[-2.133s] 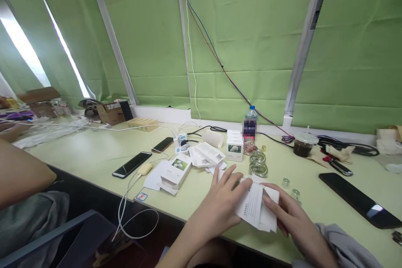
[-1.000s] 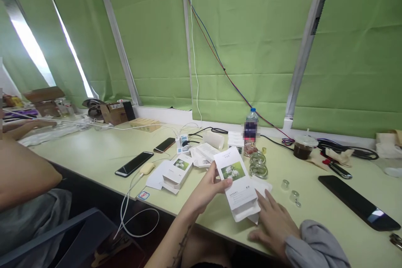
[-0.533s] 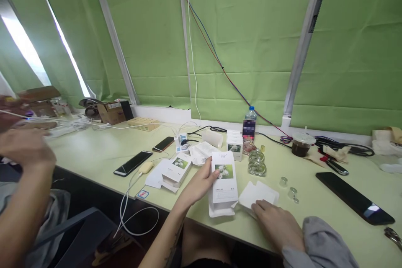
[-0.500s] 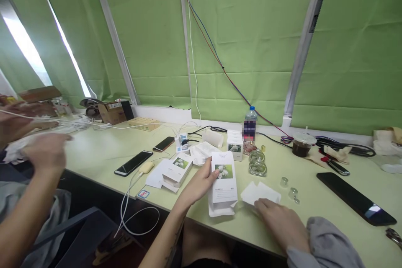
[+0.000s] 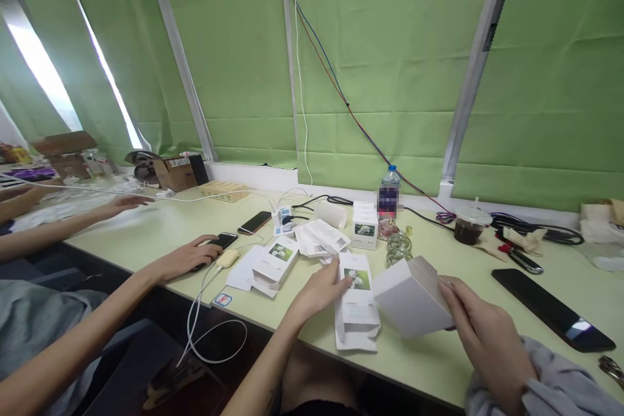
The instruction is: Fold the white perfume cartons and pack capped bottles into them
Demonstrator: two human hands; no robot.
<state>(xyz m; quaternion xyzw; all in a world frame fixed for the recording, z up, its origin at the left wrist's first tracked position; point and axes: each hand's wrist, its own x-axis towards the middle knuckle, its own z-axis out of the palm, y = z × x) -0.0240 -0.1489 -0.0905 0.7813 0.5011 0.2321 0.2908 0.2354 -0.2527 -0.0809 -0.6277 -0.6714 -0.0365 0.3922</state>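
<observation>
My left hand (image 5: 319, 287) is closed on the left edge of a white carton (image 5: 359, 305) printed with white flowers, its thumb on the front. The carton's near end has open flaps. In my right hand (image 5: 487, 325) is a folded piece of plain white card (image 5: 412, 297), tilted above the table just right of the carton. Behind the card, clear glass-like rings (image 5: 398, 248) are partly hidden. A second flower-printed carton (image 5: 275, 264) lies left of my left hand, its near end open. White packets with barcodes (image 5: 322, 237) lie beyond that hand.
A co-worker's hand (image 5: 192, 253) rests on a phone (image 5: 224, 240) at the left. Small white boxes (image 5: 365, 226), a bottle (image 5: 389, 192) and a lidded cup (image 5: 472, 224) stand at the back. A large black phone (image 5: 553, 307) lies right. White cables hang over the front edge.
My right hand has lifted the white card off the table, turning it. My left hand and its carton shifted slightly right and lower. A co-worker's hand has come onto the phone.
</observation>
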